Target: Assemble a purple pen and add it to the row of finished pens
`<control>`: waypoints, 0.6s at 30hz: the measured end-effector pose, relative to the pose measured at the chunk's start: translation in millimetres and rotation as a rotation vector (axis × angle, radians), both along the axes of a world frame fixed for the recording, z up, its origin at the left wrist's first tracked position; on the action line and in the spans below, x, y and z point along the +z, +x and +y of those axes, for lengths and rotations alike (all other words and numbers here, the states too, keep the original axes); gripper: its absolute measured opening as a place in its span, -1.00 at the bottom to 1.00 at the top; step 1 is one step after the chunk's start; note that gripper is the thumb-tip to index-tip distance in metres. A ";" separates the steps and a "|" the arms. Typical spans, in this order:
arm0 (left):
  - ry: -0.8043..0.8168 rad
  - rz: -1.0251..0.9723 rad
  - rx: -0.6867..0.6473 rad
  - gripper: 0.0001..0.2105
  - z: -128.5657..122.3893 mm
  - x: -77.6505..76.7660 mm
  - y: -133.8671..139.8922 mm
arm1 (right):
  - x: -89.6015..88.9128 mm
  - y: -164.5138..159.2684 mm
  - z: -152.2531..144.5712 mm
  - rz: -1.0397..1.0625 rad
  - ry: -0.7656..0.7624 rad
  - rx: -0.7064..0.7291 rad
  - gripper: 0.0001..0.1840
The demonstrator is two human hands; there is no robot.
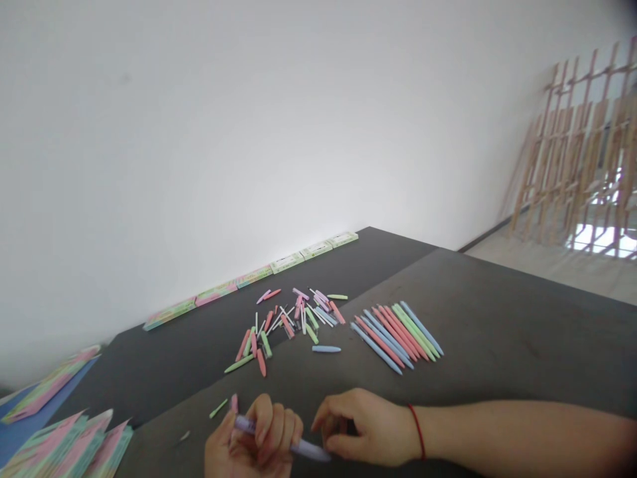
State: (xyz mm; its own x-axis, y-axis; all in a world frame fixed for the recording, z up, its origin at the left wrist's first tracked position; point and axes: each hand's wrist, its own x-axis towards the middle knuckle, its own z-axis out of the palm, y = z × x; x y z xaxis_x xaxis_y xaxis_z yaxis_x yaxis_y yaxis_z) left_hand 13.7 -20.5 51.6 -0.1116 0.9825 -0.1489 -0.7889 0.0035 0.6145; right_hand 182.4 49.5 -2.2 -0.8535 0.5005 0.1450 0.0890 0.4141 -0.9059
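My left hand, at the bottom middle, is closed around a purple pen whose tapered end points right. A small pink piece shows just beyond the left thumb; whether the hand touches it I cannot tell. My right hand, with a red cord on its wrist, is beside the pen's tapered end. Its fingers are curved, with a gap between thumb and forefinger, and nothing shows in them. Farther out lies a row of assembled pens in blue, red and green. Left of it is a scattered pile of pen parts.
A line of flat printed boxes runs along the wall edge of the dark table. Stacked printed packs are at the lower left. A green piece lies near my left hand. Wooden racks stand at the far right.
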 end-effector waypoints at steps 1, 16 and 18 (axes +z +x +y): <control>-0.012 -0.011 0.026 -0.60 0.4 2.0 0.5 | 0.4 0.1 0.3 0.002 -0.012 0.005 -0.69; -0.260 -0.125 0.281 -0.59 1.6 36.4 -8.1 | 2.2 0.1 5.4 0.043 -0.110 0.073 -0.72; -0.272 -0.135 0.280 -0.62 0.6 40.6 -8.0 | 2.7 0.2 6.0 0.034 -0.109 0.075 -0.72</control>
State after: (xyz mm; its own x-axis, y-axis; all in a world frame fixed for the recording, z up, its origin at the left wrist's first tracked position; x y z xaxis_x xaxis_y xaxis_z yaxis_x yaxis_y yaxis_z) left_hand 5.7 -19.9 92.1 -0.3304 0.8397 -0.4309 -0.8562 -0.0745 0.5113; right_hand 182.6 55.5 0.5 -0.8848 0.4494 0.1230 0.0297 0.3178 -0.9477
